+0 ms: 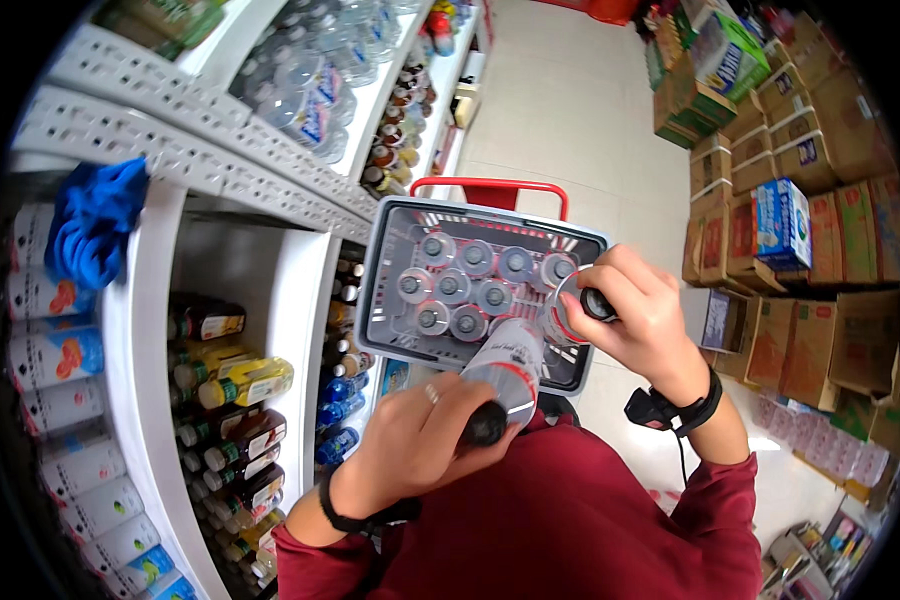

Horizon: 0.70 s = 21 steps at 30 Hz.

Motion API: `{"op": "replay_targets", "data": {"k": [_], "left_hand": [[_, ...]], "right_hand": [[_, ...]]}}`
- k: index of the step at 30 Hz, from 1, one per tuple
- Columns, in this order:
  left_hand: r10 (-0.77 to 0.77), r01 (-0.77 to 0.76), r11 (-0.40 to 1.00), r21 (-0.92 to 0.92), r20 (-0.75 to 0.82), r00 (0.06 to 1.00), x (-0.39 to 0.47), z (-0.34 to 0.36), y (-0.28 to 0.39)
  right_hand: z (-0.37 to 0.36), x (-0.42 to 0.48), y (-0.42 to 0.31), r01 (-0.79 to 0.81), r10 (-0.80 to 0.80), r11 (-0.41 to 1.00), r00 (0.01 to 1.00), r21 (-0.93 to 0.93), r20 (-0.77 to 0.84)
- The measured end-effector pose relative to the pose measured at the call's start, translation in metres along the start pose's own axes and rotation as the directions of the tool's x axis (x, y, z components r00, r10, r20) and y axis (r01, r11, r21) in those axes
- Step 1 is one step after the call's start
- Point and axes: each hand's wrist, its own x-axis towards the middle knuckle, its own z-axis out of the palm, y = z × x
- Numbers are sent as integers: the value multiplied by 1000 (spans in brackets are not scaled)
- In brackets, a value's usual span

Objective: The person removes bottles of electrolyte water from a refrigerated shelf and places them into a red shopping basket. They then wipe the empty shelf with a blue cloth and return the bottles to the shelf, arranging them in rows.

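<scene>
My left hand [435, 442] grips the dark cap end of a clear plastic bottle [504, 364] with a red-edged label; the bottle slants over the near rim of a grey shopping basket [375, 285]. My right hand [630, 307] holds a second bottle [562, 311] by its black cap, over the basket's right side. Inside the basket stand several upright bottles [451, 286], seen from their cap ends, in rows from the left side to the middle. The basket's red handle [495, 182] rests toward its far side.
White shelves [304, 285] on the left hold juice bottles [247, 382], water bottles [307, 97] and labelled bottles [56, 360]. A blue cloth-like bundle [94, 225] hangs there. Cardboard boxes [787, 352] and a blue carton [782, 223] line the right side; a tiled floor [562, 105] lies between.
</scene>
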Motion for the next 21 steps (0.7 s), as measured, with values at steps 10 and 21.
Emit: {"op": "replay_targets", "data": {"k": [10,21], "left_hand": [[46,-38,986,-159,43,998,10,106,-38],[49,-29,994,-104,189,981,-10,170,-75]], "right_hand": [[21,-87,27,-275,272,961,960,34,68],[54,-98,50,-310,260,950,849,36,460]]}}
